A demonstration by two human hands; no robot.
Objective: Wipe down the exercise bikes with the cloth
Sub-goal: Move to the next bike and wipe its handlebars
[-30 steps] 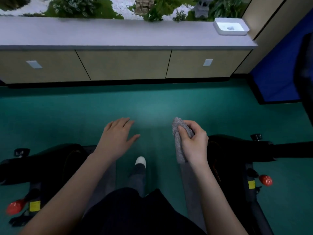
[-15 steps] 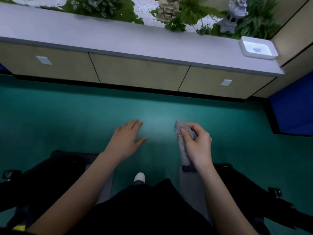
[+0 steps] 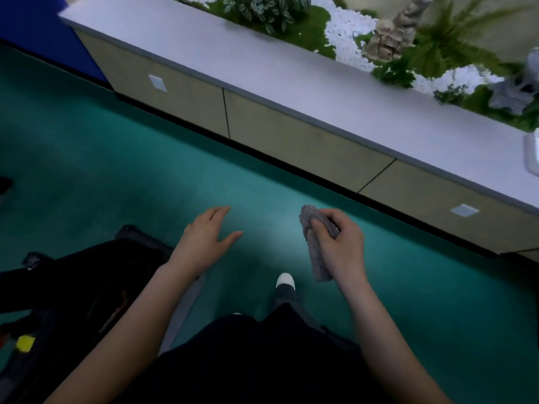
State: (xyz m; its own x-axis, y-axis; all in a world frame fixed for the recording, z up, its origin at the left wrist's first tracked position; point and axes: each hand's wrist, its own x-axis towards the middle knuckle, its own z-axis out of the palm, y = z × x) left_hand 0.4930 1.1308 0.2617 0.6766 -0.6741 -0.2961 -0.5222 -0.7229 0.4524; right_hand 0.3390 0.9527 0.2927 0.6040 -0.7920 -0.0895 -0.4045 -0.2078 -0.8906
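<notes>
My right hand (image 3: pixel 339 244) grips a folded grey cloth (image 3: pixel 316 255), which hangs down from my fingers above the green floor. My left hand (image 3: pixel 204 239) hovers beside it with fingers straight and spread, holding nothing. One black exercise bike (image 3: pixel 75 287) shows at the lower left, below and to the left of my left hand, with a yellow label (image 3: pixel 25 343) on its frame. Neither hand touches the bike.
A long low cabinet with a grey top (image 3: pixel 291 71) runs diagonally across the far side, with plants and white pebbles (image 3: pixel 347 30) behind it. A blue panel (image 3: pixel 32 21) stands at the top left. My white-toed shoe (image 3: pixel 285 279) is on the green floor (image 3: pixel 116 176).
The view has swung left and tilted. The right-hand bike has left the frame and only the left bike remains. Both hands keep their pose, the cloth still in my right hand.
</notes>
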